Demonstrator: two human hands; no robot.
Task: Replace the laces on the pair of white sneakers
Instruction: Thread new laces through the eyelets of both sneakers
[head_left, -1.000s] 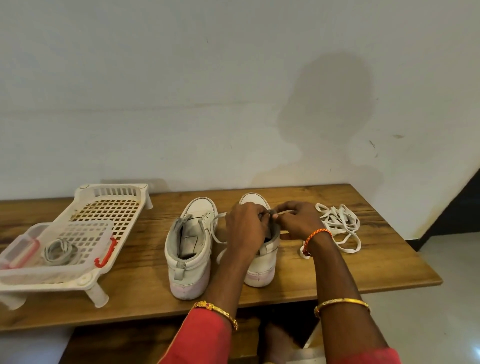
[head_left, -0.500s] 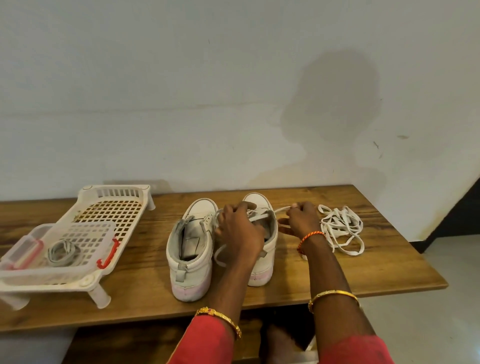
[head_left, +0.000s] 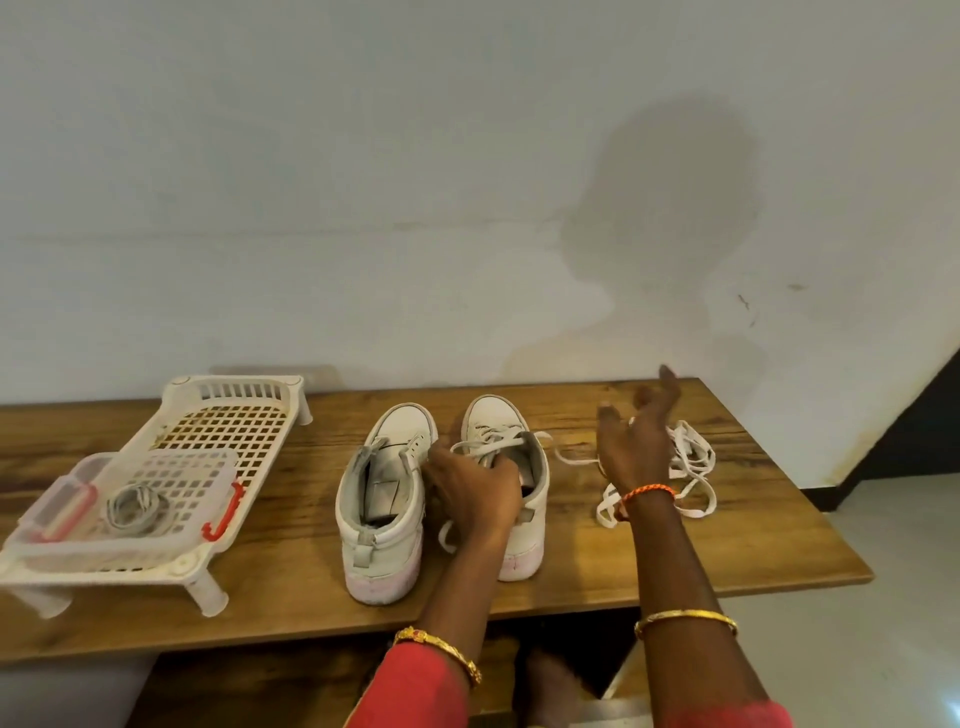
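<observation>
Resting on right sneaker (head_left: 524, 525), left hand (head_left: 475, 491) grips its lace (head_left: 485, 444). Right hand (head_left: 636, 441) open above loose laces (head_left: 693, 467). Basket (head_left: 228, 415) w/ lidded box (head_left: 67, 499) far left.

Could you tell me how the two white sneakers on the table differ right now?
The right sneaker has a white lace threaded across its front, while the left sneaker shows bare eyelets and an open tongue. The left hand rests on the right sneaker; nothing touches the left sneaker. Both stand upright on the wooden table, toes toward the wall, with pinkish heel soles.
</observation>
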